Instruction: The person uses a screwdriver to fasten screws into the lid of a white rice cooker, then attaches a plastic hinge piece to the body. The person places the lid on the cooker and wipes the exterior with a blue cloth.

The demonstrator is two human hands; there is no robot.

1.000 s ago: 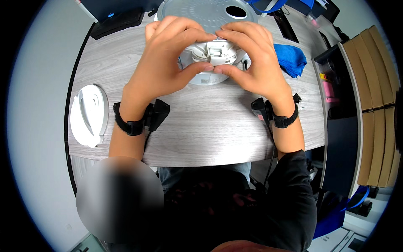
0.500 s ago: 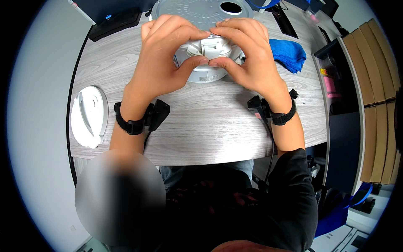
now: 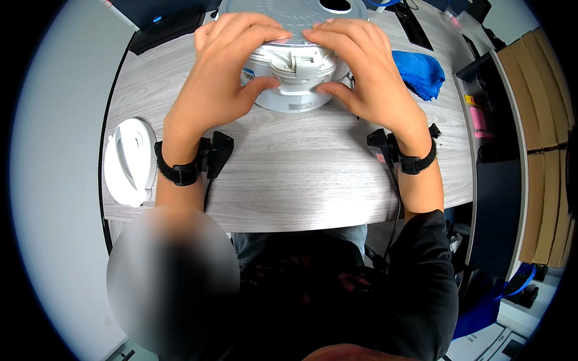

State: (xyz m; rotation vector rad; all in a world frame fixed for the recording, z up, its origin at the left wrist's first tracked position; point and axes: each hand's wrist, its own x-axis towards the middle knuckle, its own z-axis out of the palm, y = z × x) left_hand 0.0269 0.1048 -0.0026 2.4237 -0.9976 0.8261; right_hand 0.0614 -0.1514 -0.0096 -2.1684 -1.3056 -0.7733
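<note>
A round white appliance (image 3: 295, 103) with a grey, ridged top stands at the far middle of the table; its exact kind I cannot tell. On its front is a white latch-like piece (image 3: 305, 65). My left hand (image 3: 226, 72) grips the rim left of this piece, fingers over the grey top and thumb lower on the front. Mirroring it on the right, my right hand (image 3: 367, 75) has its fingers on the top edge and its thumb beneath. The latch-like piece shows between the two thumbs, which are apart.
A white oval plastic part (image 3: 129, 162) lies at the table's left edge. To the appliance's right is a folded blue cloth (image 3: 419, 73). A dark shelf unit (image 3: 500, 198) and cardboard boxes (image 3: 545, 204) stand at the right. A black device (image 3: 165, 36) sits at the back left.
My thumbs have moved apart from the front piece, and my hands have spread outward along the rim. The latch-like piece is now more exposed and appears tipped outward.
</note>
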